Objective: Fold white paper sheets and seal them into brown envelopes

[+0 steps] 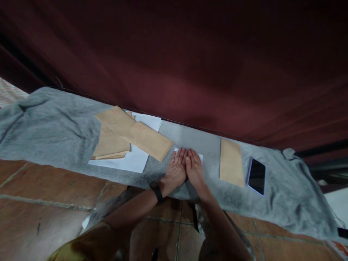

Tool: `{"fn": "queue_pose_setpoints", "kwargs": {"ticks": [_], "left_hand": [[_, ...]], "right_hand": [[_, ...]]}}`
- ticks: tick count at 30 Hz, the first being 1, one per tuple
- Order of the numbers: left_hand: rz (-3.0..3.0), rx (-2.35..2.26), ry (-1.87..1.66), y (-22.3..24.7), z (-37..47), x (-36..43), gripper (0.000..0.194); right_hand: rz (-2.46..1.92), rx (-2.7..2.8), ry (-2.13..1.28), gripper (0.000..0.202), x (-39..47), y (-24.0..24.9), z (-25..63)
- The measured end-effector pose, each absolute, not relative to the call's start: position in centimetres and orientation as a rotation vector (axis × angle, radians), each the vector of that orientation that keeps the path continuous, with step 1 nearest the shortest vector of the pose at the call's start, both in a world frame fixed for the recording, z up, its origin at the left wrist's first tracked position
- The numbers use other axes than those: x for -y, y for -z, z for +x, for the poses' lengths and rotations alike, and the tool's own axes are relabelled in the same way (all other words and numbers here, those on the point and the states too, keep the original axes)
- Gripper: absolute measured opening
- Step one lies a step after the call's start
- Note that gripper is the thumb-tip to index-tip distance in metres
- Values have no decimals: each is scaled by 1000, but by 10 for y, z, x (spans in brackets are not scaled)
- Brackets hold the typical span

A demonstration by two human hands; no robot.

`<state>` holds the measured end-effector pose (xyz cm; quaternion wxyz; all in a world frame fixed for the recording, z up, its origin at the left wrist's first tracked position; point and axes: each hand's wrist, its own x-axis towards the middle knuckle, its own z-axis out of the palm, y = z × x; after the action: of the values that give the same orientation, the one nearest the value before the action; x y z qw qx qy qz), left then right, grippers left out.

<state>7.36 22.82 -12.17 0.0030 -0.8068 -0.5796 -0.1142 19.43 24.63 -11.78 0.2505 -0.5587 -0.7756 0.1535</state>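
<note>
So, the white paper sat flat on the grey cloth, mostly hidden under two palms. The left hand and right hand lay side by side, palms down, fingers straight and close together, gripping nothing. Couldn't really tell if the paper was folded, with so much of it covered. My worry was the soft cloth: if it gave or bunched under uneven pressure, the paper could've skewed or creased crooked. The brown envelopes off to the left overlapped loosely, so a stray left forearm might've knocked some askew. Texture-wise, the cloth looked fuzzy and rumpled at both ends, the envelopes smooth, matte and oblong, on crisp white sheets. Rightward lay a lone envelope, then a slick rounded phone just beside it.
</note>
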Motion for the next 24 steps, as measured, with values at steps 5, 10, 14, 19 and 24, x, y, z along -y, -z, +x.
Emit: {"fn": "queue_pose_setpoints", "kwargs": {"ticks": [5, 10, 14, 19, 24], "left_hand": [[-2451, 1867, 463, 125, 66, -238, 64], [-2445, 1845, 468, 122, 60, -235, 65], [-2455, 1839, 441, 117, 54, -233, 74], [-2652, 1660, 338, 110, 42, -231, 78], [-2744, 1555, 255, 104, 31, -234, 74]], "right_hand": [[-1596, 2236, -203, 55, -241, 119, 204], [-1626, 2253, -75, 58, -233, 122, 217], [-1640, 2246, -10, 58, -229, 123, 230], [-1610, 2255, -28, 53, -233, 120, 243], [-1659, 2204, -99, 45, -247, 112, 246]]}}
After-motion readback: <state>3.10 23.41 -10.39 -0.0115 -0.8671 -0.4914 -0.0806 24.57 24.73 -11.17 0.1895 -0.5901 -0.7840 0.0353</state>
